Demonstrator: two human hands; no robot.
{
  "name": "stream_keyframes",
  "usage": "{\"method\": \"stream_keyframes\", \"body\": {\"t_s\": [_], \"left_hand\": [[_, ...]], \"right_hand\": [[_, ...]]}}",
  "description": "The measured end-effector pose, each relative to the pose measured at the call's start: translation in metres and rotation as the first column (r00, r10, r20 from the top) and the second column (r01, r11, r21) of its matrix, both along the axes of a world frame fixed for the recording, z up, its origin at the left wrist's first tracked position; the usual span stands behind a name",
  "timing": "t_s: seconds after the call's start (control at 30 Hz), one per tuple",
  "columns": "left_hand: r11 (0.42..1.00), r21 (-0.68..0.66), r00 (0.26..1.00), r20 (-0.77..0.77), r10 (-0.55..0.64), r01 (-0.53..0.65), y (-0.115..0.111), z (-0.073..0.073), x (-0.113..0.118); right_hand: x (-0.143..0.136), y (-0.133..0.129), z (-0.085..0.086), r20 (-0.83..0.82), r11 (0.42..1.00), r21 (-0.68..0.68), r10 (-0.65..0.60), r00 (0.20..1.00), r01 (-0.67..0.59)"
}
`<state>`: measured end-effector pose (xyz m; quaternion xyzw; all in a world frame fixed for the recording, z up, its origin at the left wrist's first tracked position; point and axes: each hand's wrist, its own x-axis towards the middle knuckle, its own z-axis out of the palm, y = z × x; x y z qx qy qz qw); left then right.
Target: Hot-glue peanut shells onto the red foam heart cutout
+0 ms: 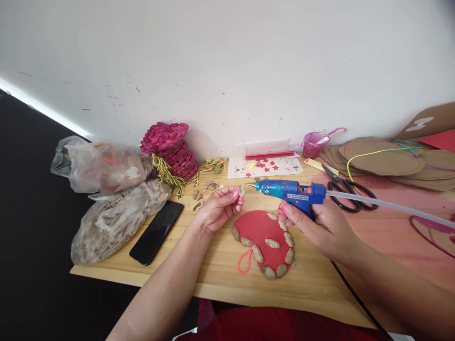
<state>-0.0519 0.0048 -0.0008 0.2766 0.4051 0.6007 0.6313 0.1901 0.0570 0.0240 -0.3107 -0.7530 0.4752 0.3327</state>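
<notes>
Between the thumb and fingers of my left hand (pixel 222 208) is a peanut shell (pixel 241 190), held up above the table. My right hand (pixel 320 227) grips a blue glue gun (pixel 295 192) by its handle, the nozzle pointing left and close to the shell. A clear glue stick (pixel 384 204) sticks out of the gun's back. Below both hands lies a red heart-shaped piece (pixel 254 225) with peanut shells along much of its edge and a pink string loop (pixel 244 261) at its notch. One loose peanut shell (pixel 272 243) rests on the red surface.
At left are a bag of peanut shells (pixel 110 232), another plastic bag (pixel 103 161) and a black phone (pixel 156 232). Stacked magenta pieces (pixel 174 149) and paper stars (pixel 261 166) sit near the wall. Scissors (pixel 350 192), a cup (pixel 314 144) and cardboard discs (pixel 387 158) are at right. A black cord (pixel 351 291) trails down.
</notes>
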Motion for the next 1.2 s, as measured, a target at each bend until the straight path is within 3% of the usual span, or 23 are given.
{"method": "stream_keyframes", "body": {"t_s": [0.7,1.2], "left_hand": [[0.999,0.004,0.998,0.041,0.042,-0.042,-0.0006,-0.0017,0.0019],[0.999,-0.007,0.999,0.027,0.044,-0.044,-0.0004,-0.0007,0.0017]], "right_hand": [[-0.0001,-0.0007,0.0021,0.159,0.946,0.320,-0.010,0.987,-0.042],[0.0009,-0.0007,0.0007,0.177,0.936,0.347,-0.002,0.984,-0.060]]}}
